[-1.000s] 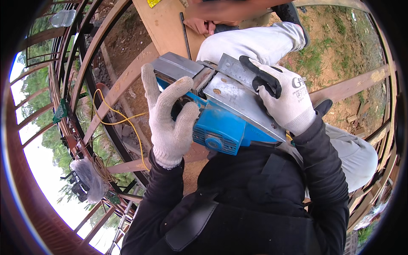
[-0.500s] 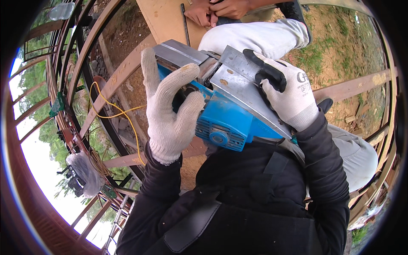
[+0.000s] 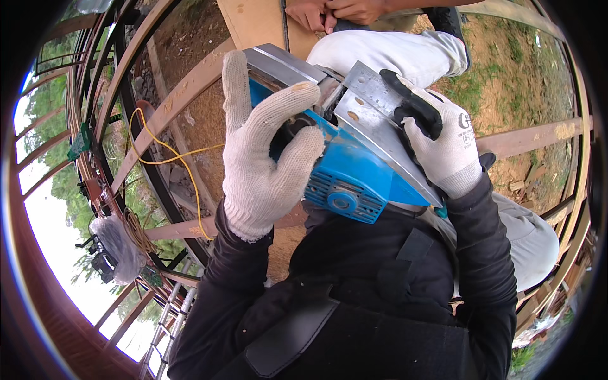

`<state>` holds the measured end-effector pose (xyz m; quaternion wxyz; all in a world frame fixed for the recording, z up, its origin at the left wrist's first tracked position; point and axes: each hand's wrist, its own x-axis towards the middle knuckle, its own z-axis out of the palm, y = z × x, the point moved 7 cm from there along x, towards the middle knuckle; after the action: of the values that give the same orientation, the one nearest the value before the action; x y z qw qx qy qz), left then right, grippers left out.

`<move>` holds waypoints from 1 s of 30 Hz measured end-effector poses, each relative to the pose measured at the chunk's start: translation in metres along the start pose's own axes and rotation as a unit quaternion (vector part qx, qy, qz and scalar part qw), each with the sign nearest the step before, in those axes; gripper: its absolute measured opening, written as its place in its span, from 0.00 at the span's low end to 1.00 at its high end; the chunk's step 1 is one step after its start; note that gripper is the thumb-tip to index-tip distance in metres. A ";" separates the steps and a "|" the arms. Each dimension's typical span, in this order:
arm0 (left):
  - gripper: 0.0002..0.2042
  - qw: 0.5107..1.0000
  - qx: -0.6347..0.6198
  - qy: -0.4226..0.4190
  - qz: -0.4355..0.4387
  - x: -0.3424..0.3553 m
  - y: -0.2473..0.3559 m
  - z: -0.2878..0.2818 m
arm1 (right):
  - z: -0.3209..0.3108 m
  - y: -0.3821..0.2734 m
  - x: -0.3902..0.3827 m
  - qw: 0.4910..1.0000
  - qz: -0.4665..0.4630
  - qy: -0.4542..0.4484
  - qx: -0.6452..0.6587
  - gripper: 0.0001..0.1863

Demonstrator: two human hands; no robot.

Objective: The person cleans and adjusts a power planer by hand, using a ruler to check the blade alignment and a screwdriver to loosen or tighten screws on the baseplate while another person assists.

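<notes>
A blue electric hand planer point(image 3: 354, 183) is held tilted in front of my chest, its flat metal sole turned up and its vented motor side toward me. My left hand point(image 3: 259, 152), in a white knit glove, is at its front end, thumb and one finger curled around a dark knob while another finger stretches up along the side. My right hand point(image 3: 443, 136), in a white glove with black-coated fingers, grips the far edge of the sole plate. The blade opening shows as a dark gap between the two plates. Fingertips beneath the planer are hidden.
Across from me, a co-worker's bare hands point(image 3: 335, 12) rest together by a wooden board point(image 3: 253, 22) with a thin dark rod on it. Painted beams point(image 3: 532, 137) cross over bare soil. A yellow cord point(image 3: 168, 161) loops at the left, and a plastic-wrapped item point(image 3: 120, 250) hangs beyond.
The planer and both hands have shifted slightly right in the picture, and the view has tilted a little. The grip looks the same.
</notes>
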<state>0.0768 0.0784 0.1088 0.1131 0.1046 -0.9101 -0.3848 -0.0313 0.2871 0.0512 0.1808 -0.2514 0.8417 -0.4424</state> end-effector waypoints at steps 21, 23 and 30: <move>0.21 0.994 0.070 -0.060 0.053 0.005 0.009 0.000 | -0.001 -0.005 -0.003 0.999 0.011 -0.006 -0.034 0.21; 0.21 0.992 0.082 -0.053 0.075 0.005 0.011 0.001 | -0.001 -0.005 -0.003 0.999 0.005 -0.003 -0.032 0.21; 0.20 0.999 -0.034 -0.032 0.022 0.005 0.004 0.003 | -0.001 0.000 -0.005 1.000 0.017 0.001 -0.025 0.20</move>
<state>0.0703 0.0821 0.1103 0.0961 0.0687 -0.9018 -0.4156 -0.0275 0.2905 0.0518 0.1810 -0.2415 0.8566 -0.4185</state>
